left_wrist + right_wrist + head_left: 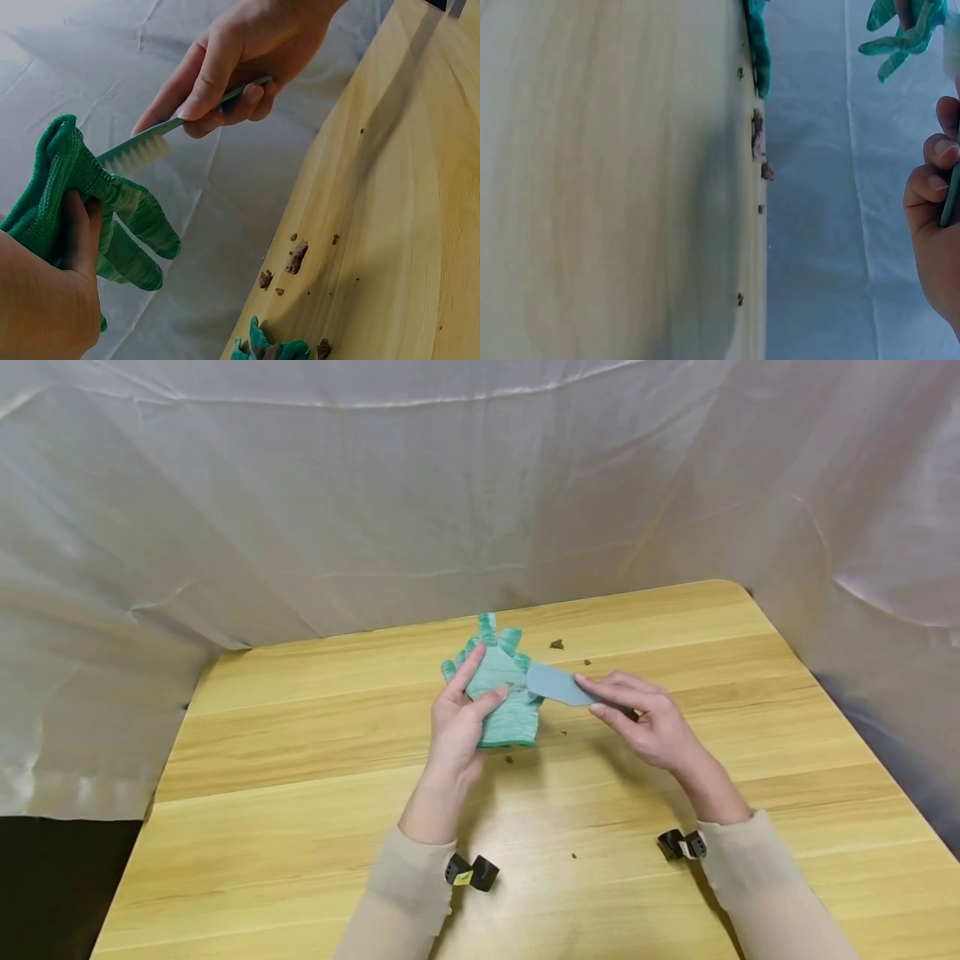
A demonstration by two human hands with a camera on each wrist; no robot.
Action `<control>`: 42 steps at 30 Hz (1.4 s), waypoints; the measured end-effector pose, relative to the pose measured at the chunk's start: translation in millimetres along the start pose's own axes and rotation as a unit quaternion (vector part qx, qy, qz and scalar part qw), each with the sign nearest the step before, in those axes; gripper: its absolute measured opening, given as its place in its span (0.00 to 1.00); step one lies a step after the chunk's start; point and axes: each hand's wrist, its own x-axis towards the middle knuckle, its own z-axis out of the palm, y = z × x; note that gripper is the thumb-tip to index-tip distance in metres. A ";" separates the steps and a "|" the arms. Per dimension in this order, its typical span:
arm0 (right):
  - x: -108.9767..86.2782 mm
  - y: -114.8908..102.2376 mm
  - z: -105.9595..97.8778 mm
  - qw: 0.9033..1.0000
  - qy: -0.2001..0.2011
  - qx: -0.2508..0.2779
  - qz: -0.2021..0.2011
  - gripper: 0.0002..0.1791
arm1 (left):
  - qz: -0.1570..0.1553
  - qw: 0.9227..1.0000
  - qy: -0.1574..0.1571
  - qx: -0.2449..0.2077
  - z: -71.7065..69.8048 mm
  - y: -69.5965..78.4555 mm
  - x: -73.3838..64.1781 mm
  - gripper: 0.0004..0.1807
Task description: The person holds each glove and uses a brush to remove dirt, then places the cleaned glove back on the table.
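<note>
My left hand (456, 718) holds a green knitted glove (510, 722) above the table, thumb across its pale face. A brown smudge marks that face near the thumb tip. My right hand (660, 720) grips a brush (558, 685) by its handle. The brush has a flat blue-grey back, and in the left wrist view its white bristles (139, 156) face down. Its head overlaps the glove's right side in the head view; firm contact cannot be made out. Part of a second green glove (296, 349) lies on the table in the left wrist view, with brown matter on it.
Brown crumbs and clumps (557, 644) lie scattered on the wooden table (285, 793), larger ones (297, 257) near its edge in the left wrist view. Grey-white cloth (420, 502) hangs behind and along the sides. A small black camera (472, 872) sits on each wrist.
</note>
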 end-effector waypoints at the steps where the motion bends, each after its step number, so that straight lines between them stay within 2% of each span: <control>1: 0.1 0.7 0.0 1.000 0.001 0.002 0.001 0.30 | 0.004 1.000 0.001 0.001 -1.1 0.5 0.1 0.37; 5: 1.3 -0.8 -0.4 1.000 0.003 0.007 0.021 0.30 | 0.024 1.000 0.009 0.012 -4.9 1.8 0.6 0.37; 8: 3.8 -6.2 0.0 0.999 0.002 0.006 0.035 0.29 | 0.048 0.998 0.016 0.041 -5.6 0.5 1.0 0.37; 11: 7.0 -11.3 3.6 1.000 0.002 0.010 0.027 0.30 | 0.065 0.995 0.022 0.075 -3.3 -2.4 0.8 0.37; 15: 8.0 -13.2 12.0 1.000 -0.010 0.016 0.006 0.32 | 0.061 0.993 0.017 0.102 1.4 -5.6 -0.9 0.37; 18: 6.5 -11.3 14.8 1.000 -0.015 0.018 0.000 0.33 | 0.054 0.993 0.009 0.100 2.6 -5.6 -1.3 0.37; 25: 3.0 -3.0 7.0 1.000 -0.001 0.017 0.004 0.30 | 0.032 0.998 -0.020 0.058 -1.0 0.4 -0.8 0.37; 29: 3.0 -2.4 2.5 1.000 -0.003 0.015 0.011 0.29 | 0.028 0.998 -0.017 0.052 -2.9 1.7 -1.4 0.37; 32: 2.9 -6.0 -0.6 0.999 0.003 0.010 0.031 0.28 | 0.033 0.998 -0.012 0.048 -2.8 0.6 -1.3 0.37; 37: 3.8 -15.2 -2.0 0.997 0.028 -0.002 0.076 0.27 | 0.058 0.997 -0.007 0.045 -1.0 -2.4 -0.3 0.38; 39: 5.4 -19.2 0.2 0.996 0.043 -0.002 0.079 0.28 | 0.071 0.996 -0.010 0.060 -0.3 -3.3 0.0 0.40; 42: 8.6 -22.7 6.6 0.996 0.064 -0.005 0.059 0.28 | 0.082 0.992 -0.028 0.090 0.8 -5.4 0.5 0.44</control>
